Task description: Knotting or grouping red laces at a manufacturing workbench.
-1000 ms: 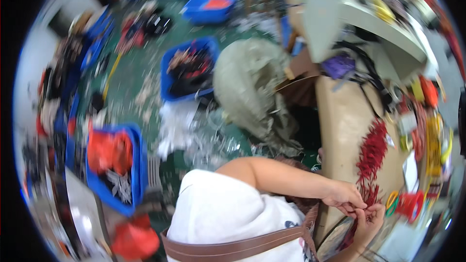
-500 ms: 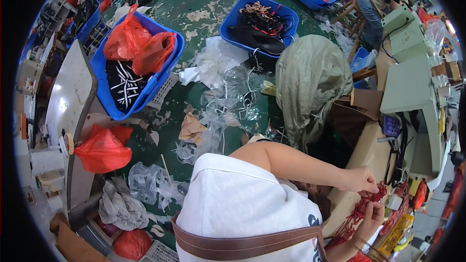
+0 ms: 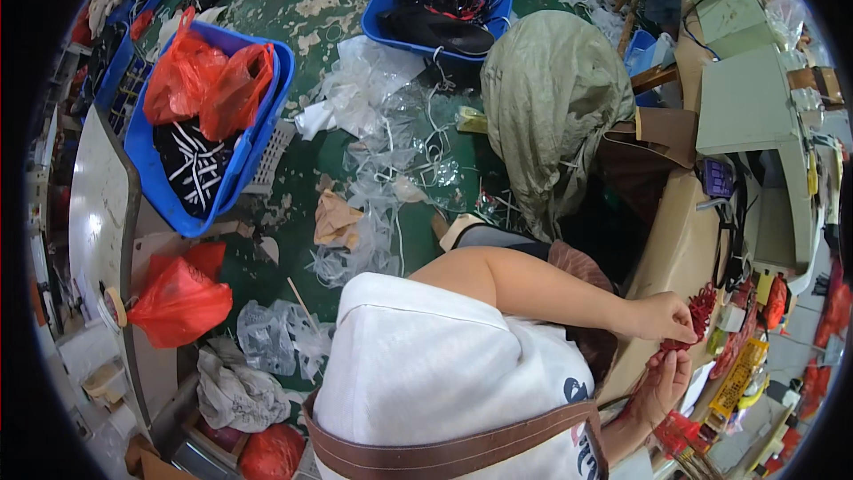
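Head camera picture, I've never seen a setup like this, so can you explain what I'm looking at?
There's no robot here, just a person's bare hands. The camera is the left one of two worn on their head, looking down through a fisheye lens, so straight edges bend. The white shirt is the wearer's own.

Over at the right, the left hand pinches some red strands. The right hand meets them from below; I can't tell how firmly it grips. More strands lie at the tan table, with clutter beyond.

On the green floor are clear plastic and a blue tub holding red bags.
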A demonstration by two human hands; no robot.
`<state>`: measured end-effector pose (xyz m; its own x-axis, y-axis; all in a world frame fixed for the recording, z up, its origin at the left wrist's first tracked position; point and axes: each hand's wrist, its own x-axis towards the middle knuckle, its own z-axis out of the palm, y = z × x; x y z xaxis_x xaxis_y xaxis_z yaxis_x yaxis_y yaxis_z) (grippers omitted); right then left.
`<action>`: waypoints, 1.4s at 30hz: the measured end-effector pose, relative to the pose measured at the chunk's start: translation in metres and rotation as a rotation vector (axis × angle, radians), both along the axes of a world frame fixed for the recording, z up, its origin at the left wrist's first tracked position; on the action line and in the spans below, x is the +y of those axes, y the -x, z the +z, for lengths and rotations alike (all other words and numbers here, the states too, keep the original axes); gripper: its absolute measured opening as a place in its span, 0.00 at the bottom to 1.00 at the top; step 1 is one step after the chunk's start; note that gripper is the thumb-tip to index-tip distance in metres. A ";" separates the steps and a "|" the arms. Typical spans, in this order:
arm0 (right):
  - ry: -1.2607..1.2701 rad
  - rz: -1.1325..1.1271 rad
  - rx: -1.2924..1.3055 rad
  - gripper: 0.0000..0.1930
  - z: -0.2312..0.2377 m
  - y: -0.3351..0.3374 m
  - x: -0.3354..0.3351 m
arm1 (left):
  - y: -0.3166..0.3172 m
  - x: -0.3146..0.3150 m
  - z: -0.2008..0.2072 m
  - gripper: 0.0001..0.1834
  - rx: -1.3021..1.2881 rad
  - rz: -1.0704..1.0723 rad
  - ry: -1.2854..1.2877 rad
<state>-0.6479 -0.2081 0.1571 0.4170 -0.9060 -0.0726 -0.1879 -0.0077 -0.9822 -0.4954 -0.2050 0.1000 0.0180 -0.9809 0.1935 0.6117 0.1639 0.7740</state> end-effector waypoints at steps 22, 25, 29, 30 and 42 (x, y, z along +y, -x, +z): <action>0.128 -0.366 0.011 0.05 -0.028 0.082 0.032 | 0.072 -0.006 0.004 0.13 -0.296 -0.333 -0.089; 0.128 -0.442 -0.010 0.05 -0.033 0.091 0.032 | 0.082 -0.011 0.009 0.12 -0.336 -0.424 -0.106; 0.122 -0.506 0.016 0.06 -0.035 0.099 0.034 | 0.093 -0.015 0.010 0.12 -0.288 -0.484 -0.126; 0.122 -0.519 0.015 0.06 -0.035 0.103 0.034 | 0.096 -0.018 0.010 0.12 -0.293 -0.505 -0.125; -0.116 -0.564 -0.286 0.05 -0.019 0.104 -0.011 | 0.095 -0.085 0.017 0.18 -0.282 -0.659 -0.154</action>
